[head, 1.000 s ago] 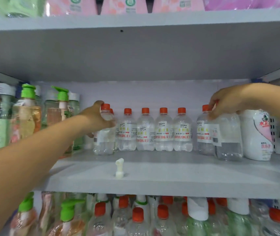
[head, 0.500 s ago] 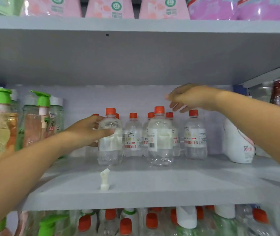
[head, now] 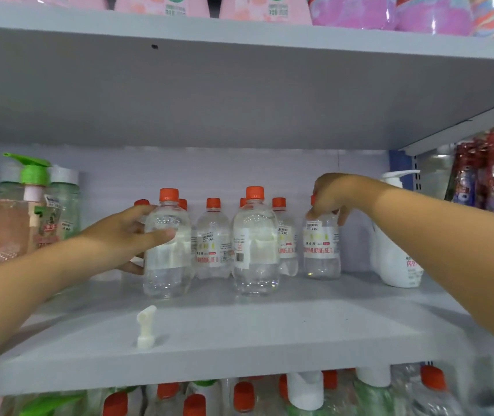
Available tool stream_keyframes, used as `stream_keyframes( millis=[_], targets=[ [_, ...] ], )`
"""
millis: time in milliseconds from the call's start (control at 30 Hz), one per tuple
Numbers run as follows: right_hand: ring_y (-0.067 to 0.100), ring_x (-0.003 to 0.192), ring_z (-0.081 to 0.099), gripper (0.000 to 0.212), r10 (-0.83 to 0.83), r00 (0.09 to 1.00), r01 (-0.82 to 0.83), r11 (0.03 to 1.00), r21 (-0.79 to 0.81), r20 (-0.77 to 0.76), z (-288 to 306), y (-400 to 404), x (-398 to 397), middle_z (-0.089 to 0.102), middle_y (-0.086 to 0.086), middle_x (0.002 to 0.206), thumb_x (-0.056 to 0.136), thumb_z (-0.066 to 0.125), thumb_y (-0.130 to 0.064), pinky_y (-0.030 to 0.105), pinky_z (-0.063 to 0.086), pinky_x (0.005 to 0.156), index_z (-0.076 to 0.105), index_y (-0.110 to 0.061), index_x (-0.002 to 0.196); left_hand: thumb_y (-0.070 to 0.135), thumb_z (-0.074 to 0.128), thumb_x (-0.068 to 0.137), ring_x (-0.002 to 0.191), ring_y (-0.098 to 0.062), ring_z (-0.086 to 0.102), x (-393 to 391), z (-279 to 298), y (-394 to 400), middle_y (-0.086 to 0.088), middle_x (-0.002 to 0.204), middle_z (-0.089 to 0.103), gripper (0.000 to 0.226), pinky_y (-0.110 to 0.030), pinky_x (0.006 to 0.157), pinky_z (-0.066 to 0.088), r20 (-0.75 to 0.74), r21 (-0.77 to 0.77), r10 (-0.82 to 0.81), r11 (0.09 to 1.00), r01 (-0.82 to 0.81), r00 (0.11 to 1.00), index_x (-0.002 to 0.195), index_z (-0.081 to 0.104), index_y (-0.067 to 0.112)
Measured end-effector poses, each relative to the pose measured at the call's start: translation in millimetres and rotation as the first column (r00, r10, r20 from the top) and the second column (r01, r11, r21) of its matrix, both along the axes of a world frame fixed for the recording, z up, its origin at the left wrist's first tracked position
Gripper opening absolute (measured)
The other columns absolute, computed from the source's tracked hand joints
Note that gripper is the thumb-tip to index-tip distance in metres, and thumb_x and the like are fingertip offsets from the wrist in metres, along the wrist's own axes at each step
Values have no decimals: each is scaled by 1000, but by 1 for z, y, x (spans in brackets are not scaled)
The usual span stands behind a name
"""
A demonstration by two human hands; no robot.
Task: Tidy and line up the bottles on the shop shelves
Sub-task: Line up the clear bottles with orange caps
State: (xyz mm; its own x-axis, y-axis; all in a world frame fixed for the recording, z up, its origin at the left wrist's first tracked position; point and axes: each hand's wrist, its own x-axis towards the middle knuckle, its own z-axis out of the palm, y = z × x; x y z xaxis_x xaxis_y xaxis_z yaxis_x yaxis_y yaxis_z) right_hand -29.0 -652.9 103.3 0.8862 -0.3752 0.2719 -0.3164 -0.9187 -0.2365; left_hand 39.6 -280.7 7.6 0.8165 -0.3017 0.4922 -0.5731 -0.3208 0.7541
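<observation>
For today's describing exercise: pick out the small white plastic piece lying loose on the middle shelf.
On the grey middle shelf, look in front of the clear orange-capped bottles, near the front edge. The small white plastic piece stands there alone, far shorter than any bottle and without cap or label.

Clear orange-capped bottles stand upright, unevenly clustered, mid-shelf

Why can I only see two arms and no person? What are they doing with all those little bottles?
The camera sits on the person's head, so you see what they see: just their arms reaching into a shop shelf. The left hand wraps around a clear bottle with an orange cap at the front. The right hand pinches the top of another orange-capped bottle further back. More of these bottles stand between them. A small white plastic piece stands near the shelf's edge, and a white pump bottle waits on the right.
</observation>
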Motion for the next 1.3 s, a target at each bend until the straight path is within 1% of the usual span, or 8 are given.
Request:
stream_keyframes(
  millis=[167,467,633,967,1067,1133,1200,1300],
  targets=[
    [33,106,69,61,85,996,-84,996,-38,19,-6,-4,10,53,14,139,94,73,-33,43,61,90,50,-4,141,83,86,28,85,-13,78,4,-3,1,17,97,78,73,-35,66,64,13,-29,-40,999,40,999,96,66,67],
    [28,115,62,40,183,978,-195,971,136,98,-17,-27,25,57,8,133,99,65,-19,42,57,98,51,-19,136,74,87,45,90,-16,78,-6,-4,0,11,105,79,73,-35,69,65,4,-20,-33,999,33,999,113,65,60],
    [39,109,67,73,191,979,-204,945,254,73,-28,-25,27,50,16,143,95,71,-27,51,61,89,28,-27,154,82,87,33,95,-20,78,-4,-6,2,10,110,78,94,-44,77,64,10,-24,-13,1000,13,1000,121,63,57],
    [36,119,60,75,144,982,-161,977,137,124,-33,-22,26,50,13,142,92,73,-36,46,57,96,31,-20,152,80,88,34,97,-19,77,-9,-6,2,8,113,77,102,-46,80,64,-13,-32,37,999,-37,999,128,60,54],
    [35,127,56,72,131,918,-123,991,-46,374,-20,-16,10,48,15,149,93,67,-48,40,50,103,43,-10,149,72,91,45,104,-16,75,-17,-8,-1,8,122,73,90,-45,84,63,-7,-14,36,999,-36,999,128,59,55],
    [32,110,69,59,232,804,-393,898,197,547,-7,-3,-7,64,16,132,94,66,-51,41,60,89,57,-8,134,61,88,56,107,-15,73,-19,-10,-2,5,130,67,88,-42,84,64,0,1,59,998,-59,998,137,54,51],
    [26,97,75,67,406,777,-613,660,434,481,-7,21,-27,68,11,122,85,71,-60,39,64,73,57,-13,130,54,87,66,103,-16,74,-20,-10,-5,3,132,63,86,-40,82,64,18,12,127,992,-127,992,143,49,49],
    [14,89,77,95,567,801,-594,709,379,193,-26,58,-36,63,-5,125,58,73,-80,37,64,72,56,-26,134,55,85,72,91,-15,76,-22,-7,-5,5,128,59,83,-33,75,65,59,69,234,969,-237,971,145,46,46]
  ],
)
